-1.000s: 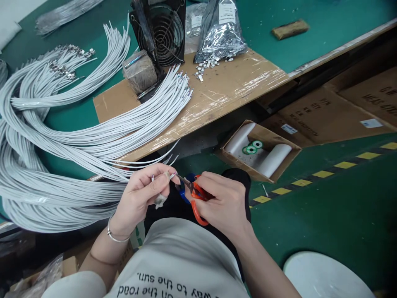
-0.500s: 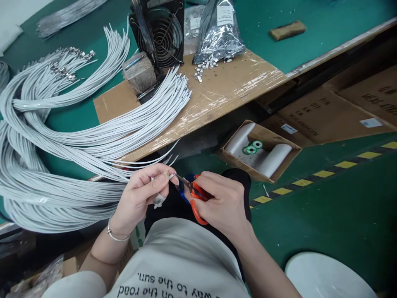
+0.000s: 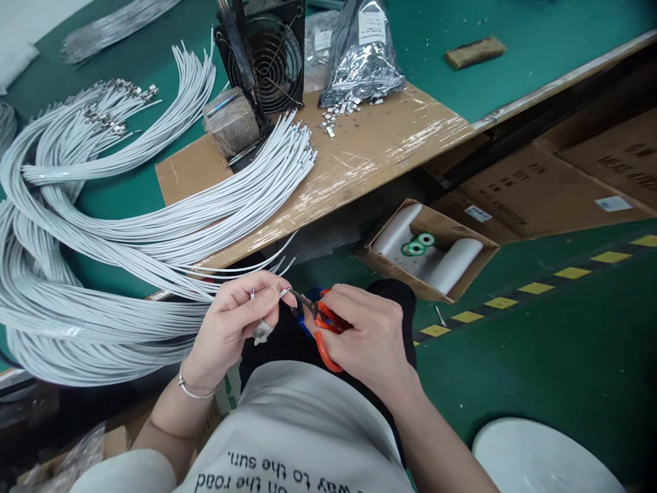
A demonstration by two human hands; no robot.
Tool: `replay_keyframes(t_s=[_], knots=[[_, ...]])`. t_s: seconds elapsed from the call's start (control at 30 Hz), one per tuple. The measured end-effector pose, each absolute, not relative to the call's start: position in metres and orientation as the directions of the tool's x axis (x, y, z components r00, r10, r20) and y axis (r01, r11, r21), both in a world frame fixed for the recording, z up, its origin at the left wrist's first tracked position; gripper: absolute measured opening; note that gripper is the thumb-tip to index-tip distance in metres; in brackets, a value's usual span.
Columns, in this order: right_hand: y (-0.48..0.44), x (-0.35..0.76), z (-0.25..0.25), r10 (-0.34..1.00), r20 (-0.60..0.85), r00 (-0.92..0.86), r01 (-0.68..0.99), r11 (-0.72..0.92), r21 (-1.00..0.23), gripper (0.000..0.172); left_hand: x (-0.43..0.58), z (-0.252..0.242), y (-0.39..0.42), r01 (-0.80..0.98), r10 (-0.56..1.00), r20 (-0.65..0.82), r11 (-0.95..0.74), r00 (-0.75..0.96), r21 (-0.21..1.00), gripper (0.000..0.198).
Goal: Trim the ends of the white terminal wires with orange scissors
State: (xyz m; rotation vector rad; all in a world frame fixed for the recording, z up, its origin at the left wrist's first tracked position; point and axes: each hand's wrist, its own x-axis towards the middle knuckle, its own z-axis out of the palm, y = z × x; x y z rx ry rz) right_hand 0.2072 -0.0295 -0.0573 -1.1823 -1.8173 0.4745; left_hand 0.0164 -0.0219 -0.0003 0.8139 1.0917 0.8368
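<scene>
My left hand (image 3: 243, 311) is closed, pinching the end of a thin white cable (image 3: 283, 292) between thumb and fingertips. Pale wrapping, which looks like tape, covers a couple of its fingers. My right hand (image 3: 362, 325) grips a pair of scissors (image 3: 327, 342) with orange handles. Their dark blades (image 3: 304, 298) point left and meet the cable tip; whether they touch it I cannot tell. Something blue, partly hidden, shows behind the scissors. Left of my hands, a large bundle of white cables (image 3: 169, 229) lies curved over the bench, several loose ends reaching past its edge.
On the bench stand a black fan (image 3: 274, 61), a tape-wrapped block (image 3: 232, 123) and a silvery bag (image 3: 362, 61), with small metal pieces (image 3: 339, 113) spilled before it. An open carton (image 3: 446, 236) with white rolls sits below the bench edge. A white round stool (image 3: 538, 459) is at lower right.
Both hands stay nearly in place. The scissors have shifted very slightly to the left, still at the cable end.
</scene>
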Motion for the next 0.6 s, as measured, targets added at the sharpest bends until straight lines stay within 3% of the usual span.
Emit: replay_keyframes(t_s=[0.2, 0.6], knots=[[-0.029, 0.205, -0.057, 0.841, 0.527, -0.123, 0.558, 0.498, -0.664, 0.046, 0.014, 0.001, -0.022, -0.163, 0.877, -0.413, 0.457, 0.245, 0.874, 0.027], [-0.032, 0.19, -0.068, 0.844, 0.537, -0.013, 0.483, 0.476, -0.735, 0.043, 0.015, 0.0, -0.02, -0.171, 0.876, -0.42, 0.463, 0.236, 0.87, 0.029]])
